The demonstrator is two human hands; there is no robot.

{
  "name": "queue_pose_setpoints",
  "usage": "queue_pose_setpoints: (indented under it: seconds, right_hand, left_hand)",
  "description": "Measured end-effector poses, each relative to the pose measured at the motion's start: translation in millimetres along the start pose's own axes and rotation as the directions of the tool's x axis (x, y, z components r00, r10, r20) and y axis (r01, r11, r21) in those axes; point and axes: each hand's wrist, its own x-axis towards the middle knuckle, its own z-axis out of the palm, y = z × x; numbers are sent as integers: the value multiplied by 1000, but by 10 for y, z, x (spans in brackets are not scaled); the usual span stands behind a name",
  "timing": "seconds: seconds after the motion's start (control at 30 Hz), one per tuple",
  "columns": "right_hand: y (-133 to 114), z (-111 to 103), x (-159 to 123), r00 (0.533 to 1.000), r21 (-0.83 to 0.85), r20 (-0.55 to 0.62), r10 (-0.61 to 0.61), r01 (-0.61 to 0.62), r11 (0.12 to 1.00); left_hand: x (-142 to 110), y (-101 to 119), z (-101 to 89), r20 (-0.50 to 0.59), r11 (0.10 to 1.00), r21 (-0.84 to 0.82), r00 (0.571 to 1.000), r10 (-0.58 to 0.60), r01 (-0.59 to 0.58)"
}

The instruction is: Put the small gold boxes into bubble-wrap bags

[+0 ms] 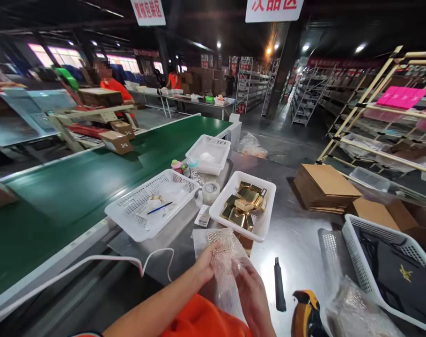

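Note:
My left hand (206, 263) and my right hand (252, 292) both grip a sheet of clear bubble wrap (228, 262) low in the head view, over the steel table (293, 234). The wrap is bunched between the fingers; whether something is inside it stays hidden. Just beyond the hands stands a white tray (265, 224) filled with several small gold boxes (244, 206). A black utility knife (279, 284) lies on the table to the right of my right hand.
A white basket (128, 215) with a blue pen (159, 208) sits left, another white basket (209, 154) behind. Tape roll (210, 191), flat cardboard stack (323, 187), a basket with black bags (392, 269), yellow-black tape dispenser (306, 311). Green conveyor (76, 187) left; a person in orange (114, 86) works beyond it.

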Motion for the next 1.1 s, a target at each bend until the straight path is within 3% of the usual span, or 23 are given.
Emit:
queue_pose_setpoints:
  seconds: [0.1,0.17,0.2,0.23,0.27,0.33,0.4,0.47,0.57,0.63,0.7,0.8,0.87,0.93,1.03,1.1]
  right_hand:
    - [-181,-86,-60,964,-283,-138,-227,182,942]
    - [-266,-62,16,863,-468,-214,-457,320,824]
    - [-279,-33,82,823,-521,-239,-516,340,783]
    - [-268,0,156,822,-539,-258,-508,314,781]
    - [-234,30,228,854,-529,-267,-447,258,808]
    - [-110,66,333,946,-423,-227,-230,117,898]
    - [46,64,364,994,-245,-107,-19,-8,969]
    - [184,35,347,997,-62,-24,73,-74,995]
    - [298,-27,322,992,130,-85,93,-81,988]
    - [319,-68,333,978,176,-106,181,-160,971]
    - [320,-109,354,962,154,-111,249,-231,961]
    - [291,-195,387,969,76,-205,137,-124,989]
    - [241,-281,412,956,12,-293,14,-11,1000]
    - [171,-384,436,928,-25,-368,-64,59,998]
    - [77,-525,444,911,-14,-410,-53,51,999]
    - [57,-594,418,926,3,-377,13,-13,1000]
  left_hand:
    - [-26,89,-91,-26,990,-4,989,144,-144]
    - [-75,62,-99,11,969,23,969,245,-245]
    - [-105,25,-87,54,957,50,958,283,-285]
    - [-137,-20,-68,106,943,81,943,315,-323]
    - [-168,-68,-45,154,925,108,926,346,-364]
    - [-214,-155,0,214,892,128,891,402,-433]
    - [-217,-223,25,190,890,105,887,421,-445]
    - [-170,-278,18,133,912,98,914,384,-398]
    - [-50,-369,-61,127,908,263,945,301,-325]
    - [18,-442,-151,207,812,503,953,219,-296]
    - [66,-506,-259,284,628,728,955,88,-274]
    - [145,-511,-433,303,432,863,953,-29,-262]
    - [243,-424,-548,273,393,880,961,43,-267]
    - [379,-284,-652,233,359,885,949,212,-297]
    - [585,-78,-755,182,319,881,873,453,-350]
    - [681,15,-768,176,304,872,826,536,-383]
